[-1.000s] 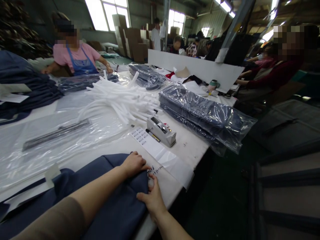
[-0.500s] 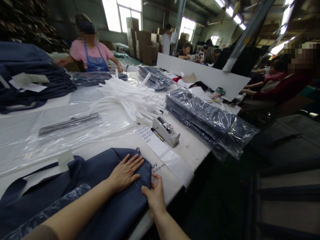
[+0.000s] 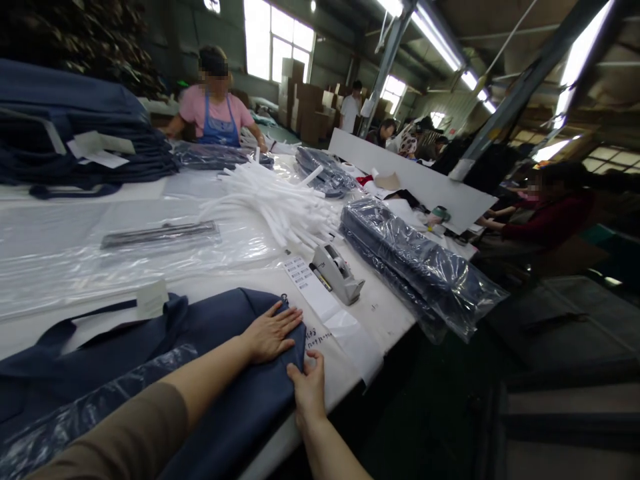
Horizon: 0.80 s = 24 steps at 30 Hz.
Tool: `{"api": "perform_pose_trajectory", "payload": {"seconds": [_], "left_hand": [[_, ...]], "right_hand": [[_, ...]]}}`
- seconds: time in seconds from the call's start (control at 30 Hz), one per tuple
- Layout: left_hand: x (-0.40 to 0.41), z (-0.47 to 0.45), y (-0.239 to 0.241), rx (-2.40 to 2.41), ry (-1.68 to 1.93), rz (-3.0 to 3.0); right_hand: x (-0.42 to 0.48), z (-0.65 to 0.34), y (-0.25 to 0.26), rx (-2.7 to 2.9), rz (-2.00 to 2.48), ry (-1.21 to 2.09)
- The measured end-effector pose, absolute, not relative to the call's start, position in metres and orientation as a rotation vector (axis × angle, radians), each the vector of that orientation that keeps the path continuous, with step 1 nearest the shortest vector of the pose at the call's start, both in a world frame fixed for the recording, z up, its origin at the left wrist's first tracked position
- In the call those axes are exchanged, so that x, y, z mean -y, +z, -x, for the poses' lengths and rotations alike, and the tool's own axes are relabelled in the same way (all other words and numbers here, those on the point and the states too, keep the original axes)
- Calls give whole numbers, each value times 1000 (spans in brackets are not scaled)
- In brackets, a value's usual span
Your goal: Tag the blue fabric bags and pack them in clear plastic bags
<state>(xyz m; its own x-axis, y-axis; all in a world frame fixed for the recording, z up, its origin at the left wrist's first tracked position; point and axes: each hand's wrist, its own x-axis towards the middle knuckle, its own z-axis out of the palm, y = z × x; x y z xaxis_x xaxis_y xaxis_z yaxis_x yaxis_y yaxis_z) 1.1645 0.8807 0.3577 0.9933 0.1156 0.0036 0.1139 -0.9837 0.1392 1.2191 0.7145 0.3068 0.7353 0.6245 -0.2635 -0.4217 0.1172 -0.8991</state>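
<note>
A dark blue fabric bag lies flat on the white table in front of me. My left hand rests on top of it near its right edge, fingers stretched out flat. My right hand sits at the bag's right edge, thumb on the fabric and fingers against the side; whether it pinches the cloth is unclear. A paper tag lies by the bag's strap. Handwritten marks show on the table just right of my hands.
A tape dispenser, a barcode label strip, white foam tubes, clear plastic bags and packed blue bags in plastic lie on the table. Folded blue bags are stacked far left. Other people work around the tables.
My left hand has opened from curled to flat and slid slightly right on the bag. The view has tilted up and left. My right hand stays at the bag's edge.
</note>
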Motion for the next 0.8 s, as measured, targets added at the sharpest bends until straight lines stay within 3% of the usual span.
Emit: {"api": "perform_pose_trajectory", "payload": {"seconds": [0.27, 0.43, 0.5, 0.63, 0.8], "left_hand": [[-882, -1149, 364, -662, 241, -3018], [-804, -1066, 316, -450, 554, -3103], [-777, -1038, 296, -513, 607, -3096], [-754, -1034, 298, -668, 305, -2909], [-757, -1021, 343, -562, 327, -2642]], "right_hand": [[-705, -1200, 294, 184, 1248, 731], [-695, -1202, 283, 313, 1374, 683], [-687, -1202, 295, 547, 1562, 527], [-689, -1195, 340, 1459, 1679, -49], [-722, -1185, 344, 2405, 1414, -163]]}}
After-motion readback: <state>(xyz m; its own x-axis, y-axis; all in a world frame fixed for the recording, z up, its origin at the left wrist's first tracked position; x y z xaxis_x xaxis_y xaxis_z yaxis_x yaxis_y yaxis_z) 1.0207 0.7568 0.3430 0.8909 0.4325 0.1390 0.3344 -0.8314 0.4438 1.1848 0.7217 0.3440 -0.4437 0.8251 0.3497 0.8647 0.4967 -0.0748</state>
